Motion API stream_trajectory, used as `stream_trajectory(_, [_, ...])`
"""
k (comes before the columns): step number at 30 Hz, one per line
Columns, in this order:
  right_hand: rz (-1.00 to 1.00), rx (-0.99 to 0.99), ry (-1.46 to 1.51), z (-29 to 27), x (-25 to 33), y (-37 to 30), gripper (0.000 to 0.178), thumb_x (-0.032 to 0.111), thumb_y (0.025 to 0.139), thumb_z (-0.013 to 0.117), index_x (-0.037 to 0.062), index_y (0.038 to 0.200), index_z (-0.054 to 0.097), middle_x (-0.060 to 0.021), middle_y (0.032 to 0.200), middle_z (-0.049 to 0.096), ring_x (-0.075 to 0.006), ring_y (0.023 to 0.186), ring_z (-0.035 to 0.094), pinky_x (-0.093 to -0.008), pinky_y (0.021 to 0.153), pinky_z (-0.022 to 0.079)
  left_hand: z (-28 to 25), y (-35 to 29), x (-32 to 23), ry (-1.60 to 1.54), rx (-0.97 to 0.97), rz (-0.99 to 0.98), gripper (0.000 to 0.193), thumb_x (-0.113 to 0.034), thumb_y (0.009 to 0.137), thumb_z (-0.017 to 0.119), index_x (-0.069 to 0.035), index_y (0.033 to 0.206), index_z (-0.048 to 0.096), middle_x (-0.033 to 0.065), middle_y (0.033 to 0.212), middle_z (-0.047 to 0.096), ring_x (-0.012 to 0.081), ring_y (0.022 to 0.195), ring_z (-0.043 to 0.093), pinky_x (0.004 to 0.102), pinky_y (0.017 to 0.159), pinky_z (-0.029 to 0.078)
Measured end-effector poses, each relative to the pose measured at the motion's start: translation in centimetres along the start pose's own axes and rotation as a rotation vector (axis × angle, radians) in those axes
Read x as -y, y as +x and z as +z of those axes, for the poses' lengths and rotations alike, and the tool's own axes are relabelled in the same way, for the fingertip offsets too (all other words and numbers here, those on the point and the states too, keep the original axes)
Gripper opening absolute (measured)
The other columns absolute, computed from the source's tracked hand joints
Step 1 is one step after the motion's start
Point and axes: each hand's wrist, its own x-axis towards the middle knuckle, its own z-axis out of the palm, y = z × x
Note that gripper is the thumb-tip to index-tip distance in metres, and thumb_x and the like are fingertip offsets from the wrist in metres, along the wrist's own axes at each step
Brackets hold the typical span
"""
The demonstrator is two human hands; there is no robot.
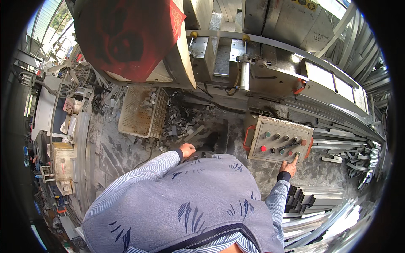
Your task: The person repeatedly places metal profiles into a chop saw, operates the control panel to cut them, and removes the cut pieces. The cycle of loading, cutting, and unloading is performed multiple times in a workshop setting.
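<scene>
A metal control box point(262, 148) with several coloured buttons and knobs stands to the right of my body. One finger of my right hand point(288, 168) stretches onto a button point(297, 154) at the panel's lower right corner; that hand holds nothing. On the same panel a red button point(263, 148) stands out at the left. My left hand point(187, 149) is in front of my body, its fingers curled in, with nothing visible in them. Ahead is a large metal machine point(274, 76) with clamp cylinders point(244, 76) and a dark red round cover point(126, 40).
A dirty plastic crate point(143, 130) sits left of centre, with metal offcuts point(181, 122) scattered beside it. Stacked metal profiles point(314, 198) lie at the lower right, and more lengths point(350, 143) beyond the box. A fan point(72, 79) stands at the far left.
</scene>
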Motion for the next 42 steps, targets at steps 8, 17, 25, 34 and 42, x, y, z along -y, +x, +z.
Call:
stream_trajectory(8, [0.045, -0.059, 0.282, 2.6, 1.8, -5.1, 0.070, 0.024, 0.069, 0.064, 0.0143, 0.134, 0.041, -0.0291, 0.098, 0.062, -0.0431, 0.091, 0.059, -0.0460, 0.082, 0.046, 0.8, 0.5, -0.1, -0.011, 0.003, -0.013, 0.031, -0.031, 0.077, 0.064, -0.012, 0.102, 0.069, 0.0106, 0.105, 0.066, 0.0267, 0.101, 0.061, 0.0336, 0.090, 0.046])
stream_trajectory(17, [-0.112, -0.030, 0.227, 4.1, 1.8, -6.4, 0.071, 0.024, 0.071, 0.064, 0.0082, 0.135, 0.039, -0.0284, 0.101, 0.061, -0.0422, 0.093, 0.060, -0.0460, 0.083, 0.046, 0.5, 1.6, 0.1, 0.005, 0.010, 0.019, 0.030, -0.030, 0.076, 0.065, -0.012, 0.100, 0.069, 0.0108, 0.104, 0.067, 0.0270, 0.100, 0.061, 0.0340, 0.089, 0.047])
stream_trajectory(25, [-0.091, 0.112, 0.034, 4.0, 2.5, -7.1, 0.082, 0.023, 0.071, 0.065, 0.0094, 0.142, 0.026, -0.0284, 0.093, 0.062, -0.0414, 0.088, 0.061, -0.0459, 0.081, 0.048, -1.3, 1.3, -2.7, -0.031, -0.021, 0.060, 0.029, -0.026, 0.077, 0.065, -0.011, 0.102, 0.068, 0.0120, 0.103, 0.067, 0.0278, 0.097, 0.062, 0.0348, 0.088, 0.047])
stream_trajectory(34, [0.004, -0.005, 0.295, 3.4, 4.0, -6.0, 0.057, 0.027, 0.067, 0.067, 0.0016, 0.115, 0.053, -0.0217, 0.086, 0.066, -0.0354, 0.082, 0.063, -0.0400, 0.077, 0.048, -12.0, 3.6, -19.2, -0.146, -0.481, 0.681, 0.022, -0.015, 0.078, 0.060, -0.004, 0.096, 0.064, 0.0139, 0.096, 0.065, 0.0307, 0.091, 0.061, 0.0369, 0.080, 0.049])
stream_trajectory(42, [0.639, 0.622, 1.277, 3.4, 7.4, -3.7, 0.022, 0.029, 0.081, 0.059, 0.0175, 0.068, 0.046, 0.0050, 0.049, 0.035, -0.0098, 0.035, 0.028, -0.0261, 0.035, 0.024, -27.2, 13.4, -30.5, 0.115, -0.857, 0.786, 0.037, -0.016, 0.078, 0.064, -0.008, 0.113, 0.055, 0.0130, 0.118, 0.053, 0.0325, 0.113, 0.048, 0.0398, 0.096, 0.040])
